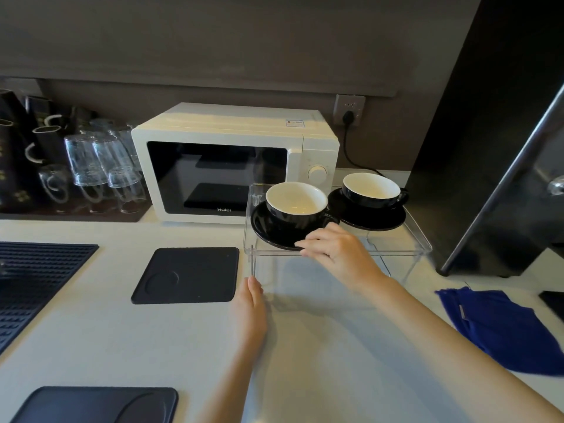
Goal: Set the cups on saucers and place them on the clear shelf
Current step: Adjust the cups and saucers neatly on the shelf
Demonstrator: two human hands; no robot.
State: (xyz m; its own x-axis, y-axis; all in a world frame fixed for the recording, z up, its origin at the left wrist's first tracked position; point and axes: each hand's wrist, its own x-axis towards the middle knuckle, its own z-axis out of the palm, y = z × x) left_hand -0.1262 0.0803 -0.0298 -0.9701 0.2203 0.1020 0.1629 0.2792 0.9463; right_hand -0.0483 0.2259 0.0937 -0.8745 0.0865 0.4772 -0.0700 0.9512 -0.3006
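Two black cups with white insides stand on black saucers on top of the clear shelf [406, 239]. The left cup [294, 206] sits on its saucer [268, 230] at the shelf's front left. The right cup [370, 190] rests on its saucer [384, 218] at the back right. My right hand [335, 248] grips the near rim of the left saucer with its fingertips. Edge-on on the counter lies my left hand [251, 309], fingers together, fingertips close to the shelf's front left leg, holding nothing.
A white microwave [232, 160] stands behind the shelf. Upturned glasses [100, 166] and dark mugs fill the far left. Two black mats [187, 274] [97, 404], a ribbed drain mat [33, 279] and a blue cloth [503, 328] lie on the counter. A dark appliance [503, 178] stands right.
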